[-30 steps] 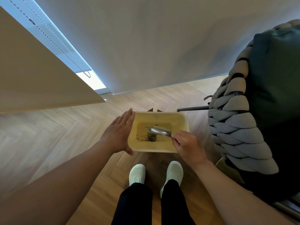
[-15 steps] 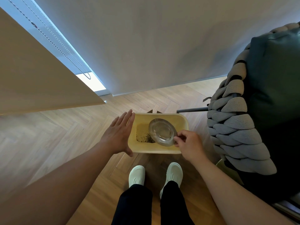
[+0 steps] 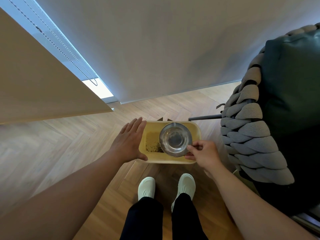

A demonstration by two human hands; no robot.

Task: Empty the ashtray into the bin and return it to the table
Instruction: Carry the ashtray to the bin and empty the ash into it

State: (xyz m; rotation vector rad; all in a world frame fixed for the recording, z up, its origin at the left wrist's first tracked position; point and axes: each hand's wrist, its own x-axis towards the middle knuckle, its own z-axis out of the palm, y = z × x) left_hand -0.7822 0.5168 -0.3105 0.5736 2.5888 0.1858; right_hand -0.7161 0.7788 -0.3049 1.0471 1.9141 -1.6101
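Note:
A round metal ashtray (image 3: pixel 175 139) hangs level over the pale yellow bin (image 3: pixel 195 130), its shiny bowl facing up and bare. My right hand (image 3: pixel 202 152) pinches its near right rim between thumb and fingers. Dark ash (image 3: pixel 154 146) lies on the bin's floor, left of the ashtray. My left hand (image 3: pixel 129 142) rests flat and open against the bin's left wall, fingers spread.
The bin stands on a herringbone wood floor (image 3: pixel 69 153) just ahead of my white shoes (image 3: pixel 185 185). A chair with a thick grey braided edge and dark cushion (image 3: pixel 251 132) crowds the right. A tan board (image 3: pixel 43 87) and a wall with a blind cord lie ahead and left.
The ashtray was tipped on edge inside the bin a second ago. My right hand has turned it back upright and raised it above the bin. My left hand has stayed put.

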